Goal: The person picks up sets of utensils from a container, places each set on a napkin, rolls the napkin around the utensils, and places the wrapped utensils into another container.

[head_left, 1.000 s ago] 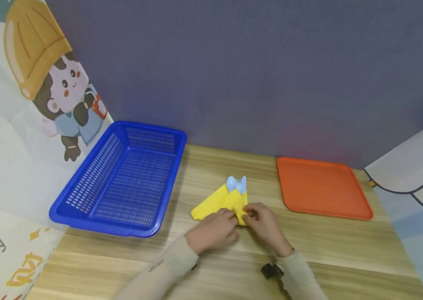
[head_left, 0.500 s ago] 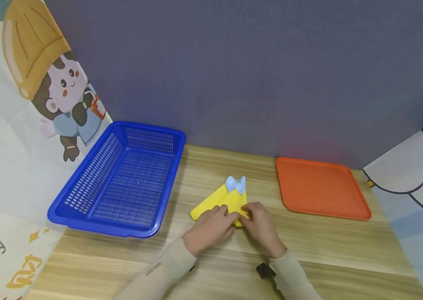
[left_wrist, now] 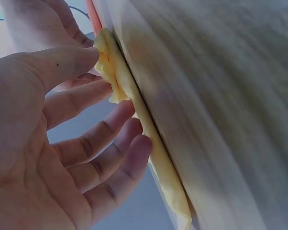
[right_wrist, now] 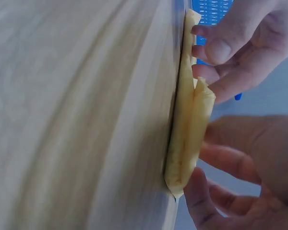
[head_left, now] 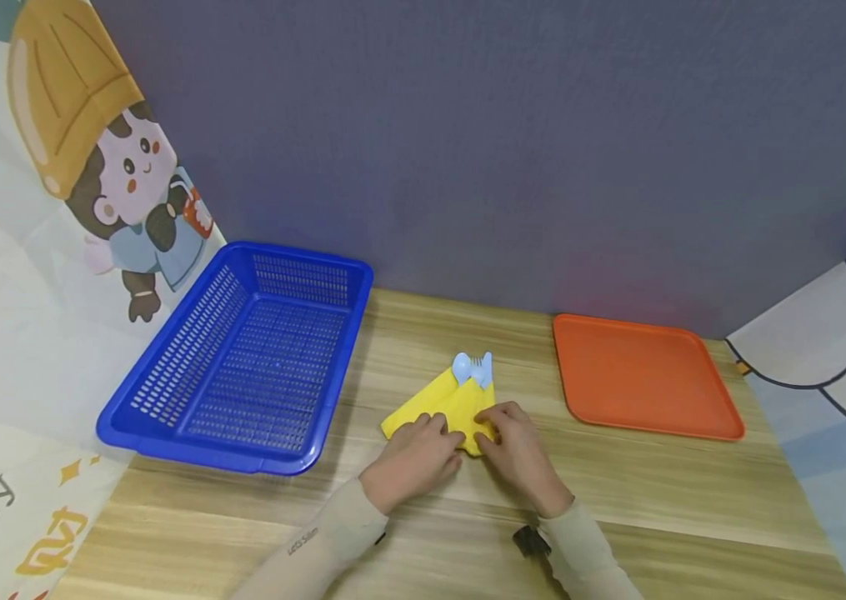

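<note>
A folded yellow napkin (head_left: 460, 410) lies on the wooden table, its left part tapering to a point. From its top stick out a light-blue spoon (head_left: 462, 367), a fork (head_left: 477, 369) and a knife (head_left: 487, 367); their handles are hidden under the folds. My left hand (head_left: 413, 458) rests its fingertips on the napkin's lower left, thumb near the lower edge, as the left wrist view shows. My right hand (head_left: 518, 450) touches the napkin's right side, thumb and fingers apart. In the right wrist view the napkin (right_wrist: 188, 129) shows edge-on as a layered roll.
A blue perforated basket (head_left: 351, 333) stands to the left. An orange tray (head_left: 648, 375) lies at the back right. Behind the table rises a grey-blue panel (head_left: 468, 150), with printed cloths at either side. A black wrist device (head_left: 531, 542) sits by my right sleeve.
My right fingers, close together on the napkin's right fold a second ago, now stand apart on it. My left hand has drawn slightly left, uncovering more of the napkin's middle, which looks flatter.
</note>
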A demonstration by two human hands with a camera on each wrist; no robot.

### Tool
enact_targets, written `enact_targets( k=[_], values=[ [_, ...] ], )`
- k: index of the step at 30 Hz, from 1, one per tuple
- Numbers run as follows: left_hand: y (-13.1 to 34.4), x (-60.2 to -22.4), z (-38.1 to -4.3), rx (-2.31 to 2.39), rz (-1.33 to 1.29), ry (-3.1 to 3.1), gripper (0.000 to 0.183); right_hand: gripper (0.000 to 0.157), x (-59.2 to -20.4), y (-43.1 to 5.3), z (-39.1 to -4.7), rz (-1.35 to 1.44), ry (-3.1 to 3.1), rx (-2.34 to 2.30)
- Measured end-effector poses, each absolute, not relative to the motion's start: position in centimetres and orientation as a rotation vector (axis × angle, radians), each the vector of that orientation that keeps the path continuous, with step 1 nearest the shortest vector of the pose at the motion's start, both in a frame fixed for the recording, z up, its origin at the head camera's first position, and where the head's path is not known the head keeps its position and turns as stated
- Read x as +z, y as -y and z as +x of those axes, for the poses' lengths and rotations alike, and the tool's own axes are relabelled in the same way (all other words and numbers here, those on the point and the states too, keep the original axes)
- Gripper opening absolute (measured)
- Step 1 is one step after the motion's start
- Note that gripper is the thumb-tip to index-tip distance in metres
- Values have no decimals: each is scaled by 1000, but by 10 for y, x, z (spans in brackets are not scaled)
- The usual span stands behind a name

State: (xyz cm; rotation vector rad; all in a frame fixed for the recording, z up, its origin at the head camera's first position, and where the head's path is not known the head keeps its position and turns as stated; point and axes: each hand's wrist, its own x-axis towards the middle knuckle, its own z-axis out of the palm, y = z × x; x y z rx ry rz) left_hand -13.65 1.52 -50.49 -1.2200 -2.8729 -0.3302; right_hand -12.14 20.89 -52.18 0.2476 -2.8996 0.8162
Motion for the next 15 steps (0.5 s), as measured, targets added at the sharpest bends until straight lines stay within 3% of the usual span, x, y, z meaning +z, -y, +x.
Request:
enact_targets(
  k=[10, 15],
  values=[
    [-17, -505, -143, -440, -1119, 2953, 20, 30, -520, -223, -121, 474, 2903, 995],
    [-23, -505, -150, -527, -976, 3054, 35, 30, -520, -224, -122, 473, 2912, 1003]
  ],
)
